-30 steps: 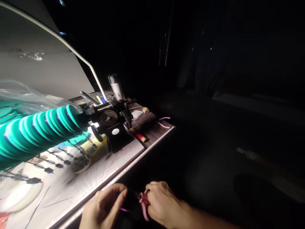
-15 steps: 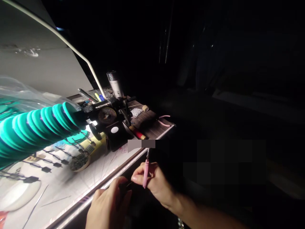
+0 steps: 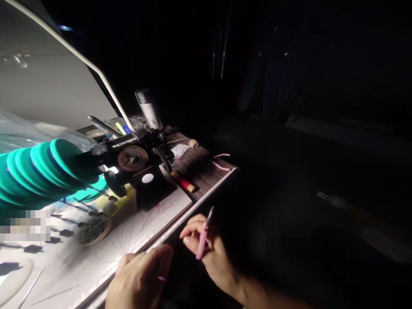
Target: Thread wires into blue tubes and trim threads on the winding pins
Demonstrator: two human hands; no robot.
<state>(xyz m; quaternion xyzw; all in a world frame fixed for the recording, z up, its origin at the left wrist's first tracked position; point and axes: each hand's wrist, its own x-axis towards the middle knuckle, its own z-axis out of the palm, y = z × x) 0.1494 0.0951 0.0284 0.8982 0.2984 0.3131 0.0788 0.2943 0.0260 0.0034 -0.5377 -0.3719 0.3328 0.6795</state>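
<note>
My right hand (image 3: 210,253) is just off the table's front edge, with a slim pink-handled tool (image 3: 202,242) tucked across its fingers, metal tip pointing up. The tool's exact kind is hard to make out. Its thumb and index fingertips lie close together, and nothing clear shows between them. To the left, my left hand (image 3: 140,274) is curled with its back to me. A small purple glint (image 3: 162,278) shows at its fingers; what they hold is hidden in the dark.
A black machine (image 3: 131,159) with a row of teal discs (image 3: 38,176) stands on the table. Around it are a bowl of dark bits (image 3: 95,227), a red stick (image 3: 185,182), pink handles (image 3: 222,162), a spray can (image 3: 148,109) and a lamp arm (image 3: 99,73).
My hands have drawn apart; the left has moved left and down, and the right fingers have lifted. The pink-handled tool tilts more to the right. The view has shifted slightly.
</note>
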